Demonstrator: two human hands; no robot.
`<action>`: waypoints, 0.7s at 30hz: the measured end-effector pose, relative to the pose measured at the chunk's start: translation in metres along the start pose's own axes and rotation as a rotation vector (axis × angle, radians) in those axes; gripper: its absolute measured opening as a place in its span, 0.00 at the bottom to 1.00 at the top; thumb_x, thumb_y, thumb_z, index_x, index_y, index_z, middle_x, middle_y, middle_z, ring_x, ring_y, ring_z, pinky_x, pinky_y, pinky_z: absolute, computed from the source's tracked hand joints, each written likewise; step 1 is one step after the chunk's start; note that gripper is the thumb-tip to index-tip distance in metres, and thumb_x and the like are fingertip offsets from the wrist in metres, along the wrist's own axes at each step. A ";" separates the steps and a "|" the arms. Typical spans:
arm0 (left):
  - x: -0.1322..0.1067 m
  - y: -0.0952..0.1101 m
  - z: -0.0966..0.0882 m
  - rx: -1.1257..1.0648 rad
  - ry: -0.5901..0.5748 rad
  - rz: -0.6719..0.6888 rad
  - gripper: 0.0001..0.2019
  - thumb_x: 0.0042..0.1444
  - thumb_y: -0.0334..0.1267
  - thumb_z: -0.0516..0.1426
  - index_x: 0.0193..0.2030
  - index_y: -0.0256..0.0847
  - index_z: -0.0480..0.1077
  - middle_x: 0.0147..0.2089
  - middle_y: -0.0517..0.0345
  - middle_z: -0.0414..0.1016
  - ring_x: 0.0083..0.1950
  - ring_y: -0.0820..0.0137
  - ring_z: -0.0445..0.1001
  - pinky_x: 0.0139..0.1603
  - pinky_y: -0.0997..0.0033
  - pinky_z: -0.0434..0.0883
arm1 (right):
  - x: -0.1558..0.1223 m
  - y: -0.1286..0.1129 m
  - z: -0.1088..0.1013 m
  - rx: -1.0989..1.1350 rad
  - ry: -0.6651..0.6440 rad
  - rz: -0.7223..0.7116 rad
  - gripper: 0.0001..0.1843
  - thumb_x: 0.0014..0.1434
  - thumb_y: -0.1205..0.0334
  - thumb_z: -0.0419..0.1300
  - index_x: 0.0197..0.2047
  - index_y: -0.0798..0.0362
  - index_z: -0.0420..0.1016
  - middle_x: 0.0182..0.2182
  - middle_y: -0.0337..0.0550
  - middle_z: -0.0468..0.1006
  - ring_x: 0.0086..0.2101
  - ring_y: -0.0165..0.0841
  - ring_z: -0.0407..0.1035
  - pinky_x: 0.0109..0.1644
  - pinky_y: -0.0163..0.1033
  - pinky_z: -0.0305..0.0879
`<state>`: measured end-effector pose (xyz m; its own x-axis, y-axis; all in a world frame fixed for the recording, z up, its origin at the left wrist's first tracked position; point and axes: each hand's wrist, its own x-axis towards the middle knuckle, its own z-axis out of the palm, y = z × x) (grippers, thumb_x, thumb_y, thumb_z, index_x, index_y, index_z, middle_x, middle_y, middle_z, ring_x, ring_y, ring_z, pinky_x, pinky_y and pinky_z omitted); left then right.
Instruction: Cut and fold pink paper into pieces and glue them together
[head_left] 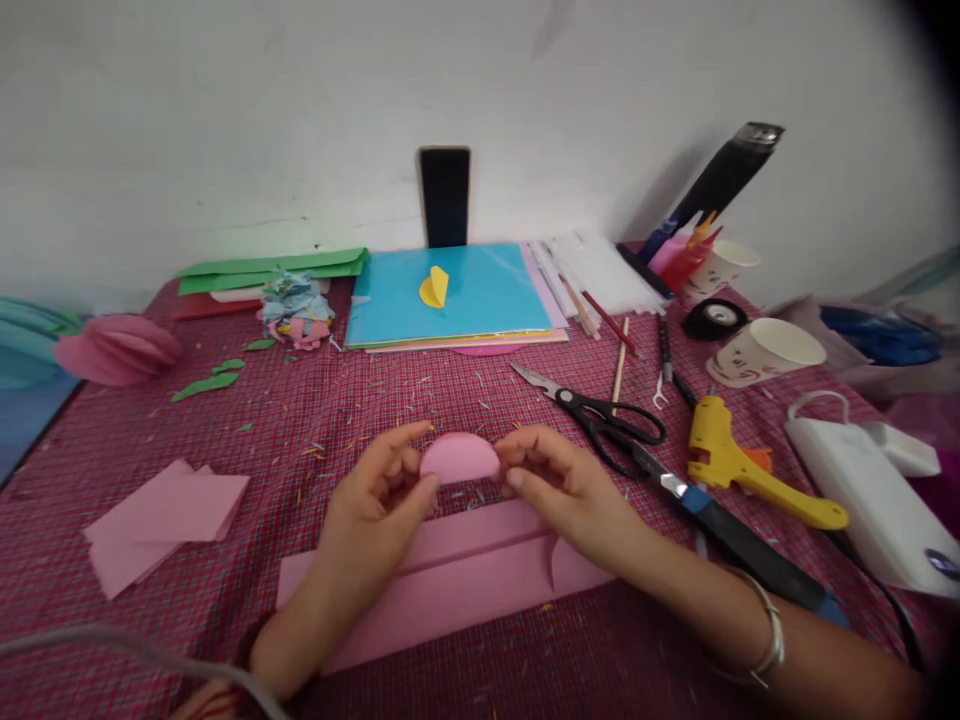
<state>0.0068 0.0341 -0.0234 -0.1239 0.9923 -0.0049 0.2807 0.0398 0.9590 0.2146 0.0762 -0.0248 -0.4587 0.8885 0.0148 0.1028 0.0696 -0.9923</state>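
Between my two hands is a pink paper half-circle (459, 459), its straight edge toward me. My left hand (379, 500) pinches its left corner with thumb and fingers. At the right corner, my right hand (559, 485) grips it the same way. Below them a long folded strip of pink paper (457, 595) lies on the table, partly covered by both forearms. Pink paper rectangles (169, 520) lie in a loose stack to the left. Black-handled scissors (592, 405) rest just beyond my right hand, blades pointing away to the left.
A yellow glue gun (750, 465), a blue-and-black cutter (750, 545), a white power bank (870, 500) and paper cups (765, 350) crowd the right side. Blue paper sheets (450, 300) lie at the back before a phone (445, 197). Paper scraps (296, 305) heap at back left.
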 end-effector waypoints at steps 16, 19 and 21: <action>-0.052 0.001 0.015 0.810 -0.338 1.011 0.15 0.64 0.26 0.47 0.44 0.39 0.75 0.47 0.55 0.80 0.52 0.65 0.74 0.57 0.61 0.68 | -0.007 -0.052 -0.062 -0.912 -0.614 -0.126 0.07 0.58 0.66 0.64 0.41 0.54 0.73 0.38 0.41 0.77 0.39 0.32 0.70 0.44 0.37 0.63; -0.068 -0.009 0.032 0.839 -0.314 0.945 0.15 0.65 0.28 0.47 0.45 0.37 0.75 0.48 0.51 0.80 0.52 0.62 0.74 0.56 0.59 0.68 | -0.010 -0.051 -0.059 -1.040 -0.663 -0.112 0.08 0.56 0.63 0.65 0.40 0.54 0.73 0.37 0.42 0.78 0.39 0.35 0.71 0.43 0.39 0.62; -0.073 -0.014 0.039 0.878 -0.319 0.920 0.15 0.64 0.28 0.47 0.45 0.35 0.76 0.48 0.49 0.80 0.51 0.60 0.74 0.53 0.58 0.69 | -0.012 -0.049 -0.054 -1.100 -0.680 -0.114 0.08 0.56 0.61 0.65 0.39 0.54 0.74 0.36 0.43 0.77 0.38 0.37 0.71 0.41 0.40 0.62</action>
<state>0.0489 -0.0343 -0.0474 0.6391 0.6766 0.3657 0.6790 -0.7197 0.1450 0.2629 0.0868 0.0301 -0.8328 0.4686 -0.2948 0.5512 0.7511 -0.3632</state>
